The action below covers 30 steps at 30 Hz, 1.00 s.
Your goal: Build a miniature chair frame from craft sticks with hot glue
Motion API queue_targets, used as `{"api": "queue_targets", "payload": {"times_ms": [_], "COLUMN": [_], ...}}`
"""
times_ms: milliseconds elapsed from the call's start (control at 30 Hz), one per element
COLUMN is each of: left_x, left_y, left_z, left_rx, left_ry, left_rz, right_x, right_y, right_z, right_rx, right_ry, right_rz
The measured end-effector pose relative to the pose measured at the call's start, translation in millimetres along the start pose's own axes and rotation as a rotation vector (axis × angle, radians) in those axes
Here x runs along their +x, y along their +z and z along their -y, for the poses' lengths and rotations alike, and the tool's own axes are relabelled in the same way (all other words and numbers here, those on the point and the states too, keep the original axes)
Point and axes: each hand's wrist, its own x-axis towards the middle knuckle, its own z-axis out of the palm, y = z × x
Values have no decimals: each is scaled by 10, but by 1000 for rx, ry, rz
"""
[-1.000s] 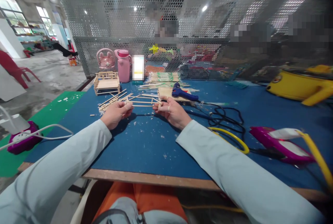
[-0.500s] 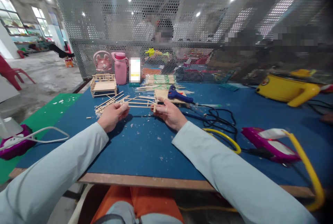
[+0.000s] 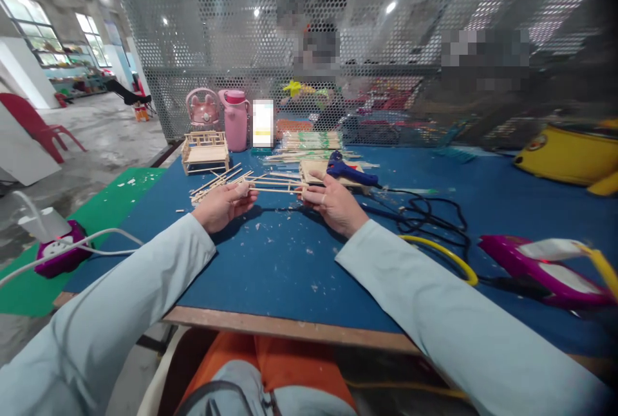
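Note:
Between my two hands a small frame of thin wooden sticks [image 3: 277,188] is held level above the table. My left hand [image 3: 224,205] pinches its left end with thumb and fingers. At the other end, my right hand [image 3: 335,203] grips it, the fingertips partly hidden by the sticks. Loose wooden sticks [image 3: 219,181] lie just beyond my left hand. Behind my right hand a blue glue gun [image 3: 355,172] rests on a flat wooden stick panel [image 3: 311,171]. A little stick-built bench [image 3: 205,153] stands at the back left.
Along the back stand a pink bottle [image 3: 235,123], a lit phone [image 3: 263,125] and bundled sticks [image 3: 311,140], before a perforated metal screen [image 3: 386,100]. Black cable [image 3: 429,210], a purple power strip [image 3: 541,268] and a yellow pot [image 3: 570,153] occupy the right. Another purple socket [image 3: 62,248] is left.
The view has turned slightly left, so everything sits farther right in the picture. Both hands still hold the stick frame, which has tilted a little.

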Motion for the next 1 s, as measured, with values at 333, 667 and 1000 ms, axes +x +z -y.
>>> {"api": "queue_targets", "payload": {"times_ms": [333, 667, 1000], "left_x": [56, 28, 31], "left_y": [-75, -67, -85], "left_z": [31, 24, 8], "left_rx": [24, 73, 112], "left_ry": [-85, -32, -26], "left_rz": [27, -24, -35], "right_x": [1, -18, -27], "right_y": [-2, 0, -26], "right_z": [-6, 21, 19], "right_rx": [7, 18, 56], "right_ry": [7, 30, 57], "right_rz": [11, 46, 40]}}
